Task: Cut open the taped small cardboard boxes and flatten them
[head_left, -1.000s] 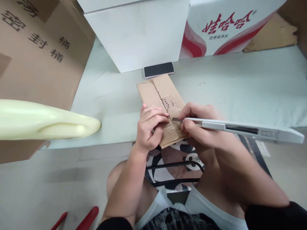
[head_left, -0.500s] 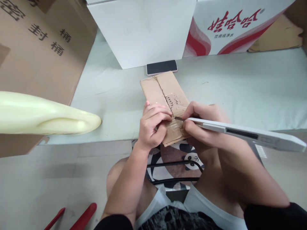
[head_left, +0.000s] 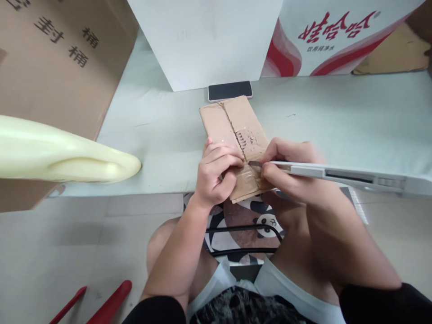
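A flat brown cardboard box lies at the table's front edge, its near end jutting over. Small cuts and torn marks run beside its middle seam, and tape covers the near part. My left hand presses it down on the left, fingers curled, with the fingertips close to the seam. In my right hand is a white utility knife, pinched near its front. Its short dark blade points left and touches the cardboard at the seam, just right of my left fingertips. The handle's back end reaches the right edge of view.
A black-screened phone lies beyond the box, against a white carton. A red-and-white carton stands back right. On the left are a large brown carton and a pale yellow smooth object. A panda-patterned surface is below.
My view has shifted a little, so the table things sit slightly higher and further right. The knife's handle has swung a little, while its blade stays at the seam. My left hand keeps its hold.
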{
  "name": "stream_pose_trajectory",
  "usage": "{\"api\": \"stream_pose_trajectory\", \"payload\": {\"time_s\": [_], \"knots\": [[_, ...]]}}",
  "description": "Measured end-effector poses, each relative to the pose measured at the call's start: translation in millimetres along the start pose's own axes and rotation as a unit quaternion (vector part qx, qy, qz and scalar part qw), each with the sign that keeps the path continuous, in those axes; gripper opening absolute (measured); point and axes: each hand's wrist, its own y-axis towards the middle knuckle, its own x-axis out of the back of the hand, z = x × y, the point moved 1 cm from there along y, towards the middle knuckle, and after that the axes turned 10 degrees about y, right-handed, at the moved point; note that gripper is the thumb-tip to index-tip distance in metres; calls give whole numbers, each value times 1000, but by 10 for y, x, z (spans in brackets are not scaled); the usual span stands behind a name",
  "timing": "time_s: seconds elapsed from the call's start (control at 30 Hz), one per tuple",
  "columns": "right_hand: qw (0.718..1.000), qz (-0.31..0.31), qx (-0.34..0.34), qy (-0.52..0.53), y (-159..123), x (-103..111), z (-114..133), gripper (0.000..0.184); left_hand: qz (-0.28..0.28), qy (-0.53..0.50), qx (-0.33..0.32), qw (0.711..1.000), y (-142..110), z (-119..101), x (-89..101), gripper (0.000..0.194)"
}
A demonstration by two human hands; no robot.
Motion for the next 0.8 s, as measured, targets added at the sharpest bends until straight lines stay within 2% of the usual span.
{"api": "stream_pose_trajectory", "payload": {"time_s": [0.13,0.3,0.5,0.8], "knots": [[1000,12,-1,3,-17,11,-23,10,6,8,4,1000,0,-2,-1,24],[1000,-6,-5,3,-10,-6,-24,34,0,5,0,1000,5,-10,-1,23],[999,17,-5,-48,14,-18,-5,26,-8,-10,-11,1000,8,1,-1,23],[998,8,9,-58,3,-19,6,26,-4,-3,-9,1000,10,-7,8,22]]}}
